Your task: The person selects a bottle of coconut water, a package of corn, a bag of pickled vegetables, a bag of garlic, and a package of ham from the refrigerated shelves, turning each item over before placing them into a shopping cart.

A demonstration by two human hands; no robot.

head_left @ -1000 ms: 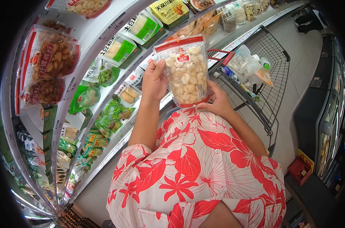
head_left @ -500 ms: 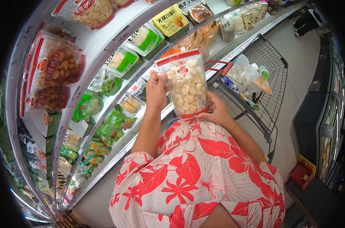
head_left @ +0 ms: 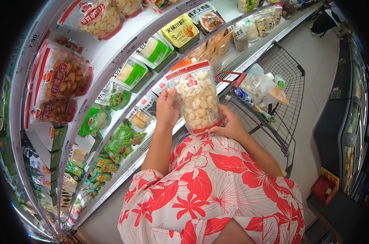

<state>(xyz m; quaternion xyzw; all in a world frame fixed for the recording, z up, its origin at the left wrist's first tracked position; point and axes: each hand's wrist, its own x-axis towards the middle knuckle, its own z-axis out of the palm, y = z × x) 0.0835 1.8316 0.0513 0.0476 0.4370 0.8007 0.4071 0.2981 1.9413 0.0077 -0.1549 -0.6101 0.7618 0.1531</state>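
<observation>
A clear bag of pale garlic cloves [head_left: 197,97], with a red strip along its top and bottom, is upright in front of my chest. My left hand [head_left: 167,107] grips its left edge, thumb in front. Around the lower right corner my right hand [head_left: 230,122] is closed, with its thumb near the red bottom strip. A small barcode shows on the bag's lower right. Similar red-and-white bags of pale cloves [head_left: 101,19] stand on the upper shelf, and bags of browner cloves [head_left: 59,75] hang or stand at the left.
A wire shopping cart [head_left: 288,101] with a red handle stands ahead to the right, holding plastic bags and a bottle. Chilled shelves [head_left: 129,44] with packaged food curve along the left. Another person [head_left: 326,21] is far up the aisle. A dark display case [head_left: 335,118] lines the right.
The bag and both hands sit slightly lower in view, and the bag leans a little more. The view has shifted slightly. Both hands keep their grip.
</observation>
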